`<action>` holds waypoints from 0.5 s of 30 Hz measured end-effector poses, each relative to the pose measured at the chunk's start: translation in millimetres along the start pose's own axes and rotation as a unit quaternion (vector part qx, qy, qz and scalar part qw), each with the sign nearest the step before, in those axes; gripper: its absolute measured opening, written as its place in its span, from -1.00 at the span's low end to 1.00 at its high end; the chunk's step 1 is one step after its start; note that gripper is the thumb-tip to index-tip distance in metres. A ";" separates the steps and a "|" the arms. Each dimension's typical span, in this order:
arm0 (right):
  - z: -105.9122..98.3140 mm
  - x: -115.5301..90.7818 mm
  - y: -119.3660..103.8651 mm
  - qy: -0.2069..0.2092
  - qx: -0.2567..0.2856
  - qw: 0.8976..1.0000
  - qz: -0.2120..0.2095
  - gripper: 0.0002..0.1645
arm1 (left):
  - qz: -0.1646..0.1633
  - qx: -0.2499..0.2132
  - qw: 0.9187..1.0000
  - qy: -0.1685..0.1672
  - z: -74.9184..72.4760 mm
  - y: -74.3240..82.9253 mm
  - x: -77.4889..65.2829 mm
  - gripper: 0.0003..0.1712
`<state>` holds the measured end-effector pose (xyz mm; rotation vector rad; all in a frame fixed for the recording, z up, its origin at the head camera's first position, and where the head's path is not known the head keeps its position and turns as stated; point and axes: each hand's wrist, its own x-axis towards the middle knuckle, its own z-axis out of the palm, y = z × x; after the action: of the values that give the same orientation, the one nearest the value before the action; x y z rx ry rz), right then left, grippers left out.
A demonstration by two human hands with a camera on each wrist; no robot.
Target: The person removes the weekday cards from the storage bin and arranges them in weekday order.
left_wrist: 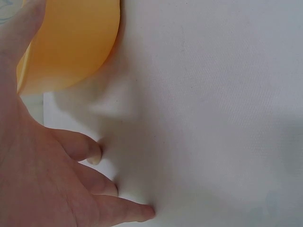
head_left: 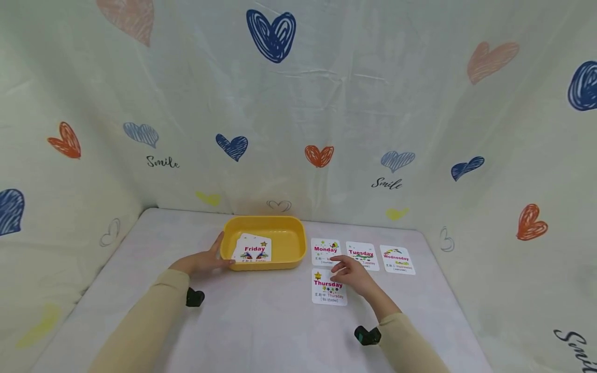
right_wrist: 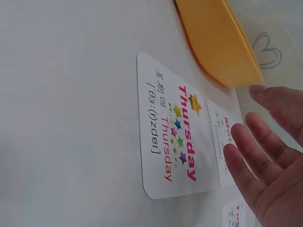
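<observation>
On my table [head_left: 261, 321], the tray's [head_left: 286, 242] Friday card [head_left: 254, 249] lies left of my loose, empty right hand [head_left: 354, 275], nearer my spread left hand [head_left: 200, 261].

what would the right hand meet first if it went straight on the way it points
Probably the tray, passing over the Monday card, though the right hand's height is hard to judge.

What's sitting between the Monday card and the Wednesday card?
The head view shows the Tuesday card between the Monday card and the Wednesday card.
</observation>
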<state>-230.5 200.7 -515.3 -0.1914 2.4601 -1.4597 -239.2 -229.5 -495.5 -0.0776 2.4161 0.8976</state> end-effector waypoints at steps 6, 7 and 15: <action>21.0 -3.7 0.4 -0.025 -0.004 0.999 -0.042 -0.39 | -0.002 0.006 1.000 0.004 0.9 -0.8 0.7 0.33; 24.2 -5.7 -3.6 -0.027 -0.001 0.998 -0.051 -0.39 | -0.003 0.005 1.000 0.005 1.3 -1.1 1.3 0.33; 38.5 -12.9 -59.7 -0.042 0.060 0.992 -0.099 -0.44 | -0.002 0.006 1.000 0.003 1.7 -0.7 5.6 0.34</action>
<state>-208.2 142.8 -478.3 -0.4737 2.3323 -1.6374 -242.9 -228.2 -499.8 -0.0802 2.4256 0.8830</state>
